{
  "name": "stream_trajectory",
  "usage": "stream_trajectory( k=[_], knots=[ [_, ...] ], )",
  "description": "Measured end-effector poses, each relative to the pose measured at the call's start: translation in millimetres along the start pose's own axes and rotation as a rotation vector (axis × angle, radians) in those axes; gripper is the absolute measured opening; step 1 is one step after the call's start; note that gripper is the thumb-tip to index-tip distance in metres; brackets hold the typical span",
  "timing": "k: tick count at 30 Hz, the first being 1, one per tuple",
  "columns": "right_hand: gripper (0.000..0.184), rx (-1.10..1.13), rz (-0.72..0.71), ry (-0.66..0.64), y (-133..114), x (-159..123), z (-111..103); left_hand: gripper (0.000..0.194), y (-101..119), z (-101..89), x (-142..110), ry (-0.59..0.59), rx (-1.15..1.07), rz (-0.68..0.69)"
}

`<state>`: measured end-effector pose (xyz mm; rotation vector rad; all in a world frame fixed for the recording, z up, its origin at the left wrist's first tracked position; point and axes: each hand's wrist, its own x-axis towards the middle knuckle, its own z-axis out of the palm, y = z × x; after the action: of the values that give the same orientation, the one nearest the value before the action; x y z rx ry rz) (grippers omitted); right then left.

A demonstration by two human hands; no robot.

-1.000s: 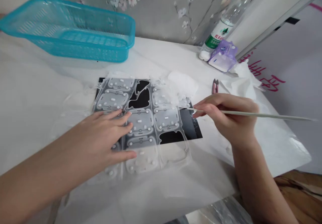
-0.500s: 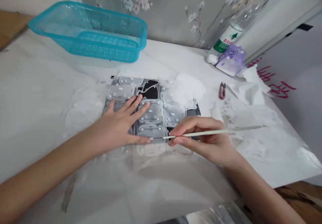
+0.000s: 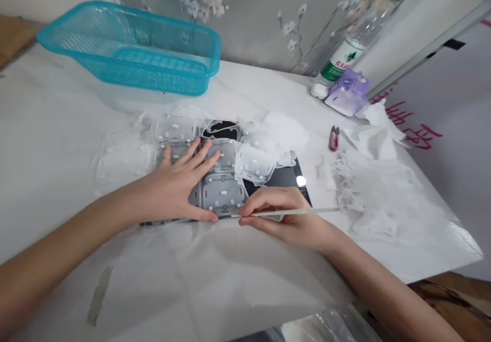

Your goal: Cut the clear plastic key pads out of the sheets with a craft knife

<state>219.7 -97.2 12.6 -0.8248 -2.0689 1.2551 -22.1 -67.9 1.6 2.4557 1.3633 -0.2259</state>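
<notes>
At the near edge of the black board [image 3: 284, 178] I see the right hand [image 3: 286, 210] pinching a thin pale stick [image 3: 309, 211], lying side to side, tip toward the left hand [image 3: 171, 191], spread a bit farther back on the board's cloudy sheet [image 3: 225, 191]

You had two bare hands [image 3: 172, 191] [image 3: 301, 228], one thin pale stick [image 3: 293, 211], one flat black mat [image 3: 283, 178], one turquoise plastic basket [image 3: 141, 80], one clear plastic bottle [image 3: 345, 55], one purple-white pack [image 3: 346, 95].
</notes>
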Motion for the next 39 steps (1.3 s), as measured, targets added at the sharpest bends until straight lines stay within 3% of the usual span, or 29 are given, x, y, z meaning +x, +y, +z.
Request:
stream_trajectory(
  k=[7,10,13,16,22,28,32,39],
  knots=[
    [0.007,-0.072,-0.090,-0.022,-0.6,1.0,4.9,0.118,0.0,6.0,1.9,0.040,0.015,-0.005],
    [0.015,-0.136,-0.116,-0.181,-9.7,2.8,0.1,0.117,1.5,4.9,2.0,0.010,0.020,-0.016],
    [0.020,-0.234,-0.050,-0.339,-21.3,4.9,-11.5,0.118,2.1,3.9,2.7,-0.018,0.003,-0.023],
    [0.020,-0.281,0.034,-0.398,-29.4,5.2,-25.6,0.120,2.0,3.7,3.6,-0.020,-0.014,-0.024],
    [0.017,-0.195,0.047,-0.341,-21.0,3.0,-38.8,0.120,4.6,3.8,3.3,0.004,-0.008,-0.034],
    [0.008,-0.024,-0.089,-0.172,2.6,7.9,-15.8,0.119,2.9,4.6,2.4,0.012,0.005,-0.027],
    [0.011,-0.008,-0.083,-0.235,-0.2,9.7,-14.4,0.119,4.3,5.5,2.3,0.013,0.019,-0.020],
    [0.013,-0.129,0.011,-0.294,-11.9,5.0,-46.4,0.121,-5.6,-3.4,0.4,-0.050,-0.007,0.004]
  ],
)
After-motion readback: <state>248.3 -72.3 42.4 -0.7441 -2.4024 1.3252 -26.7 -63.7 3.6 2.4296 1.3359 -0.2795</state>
